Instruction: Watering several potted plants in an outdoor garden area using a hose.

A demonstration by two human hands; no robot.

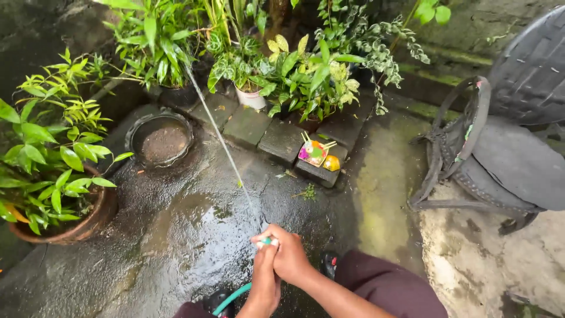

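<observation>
Both my hands grip the end of a green hose low in the middle of the view. My right hand wraps the nozzle tip from the right, and my left hand clasps the hose just below it. A thin jet of water shoots from the tip up and to the left, reaching the leafy potted plants at the back. The wet dark paving lies under the jet.
A terracotta pot with a leafy plant stands at left. A round soil-filled pot sits behind it. Stone blocks carry a small colourful basket. A white pot is among foliage. A dark plastic chair stands at right.
</observation>
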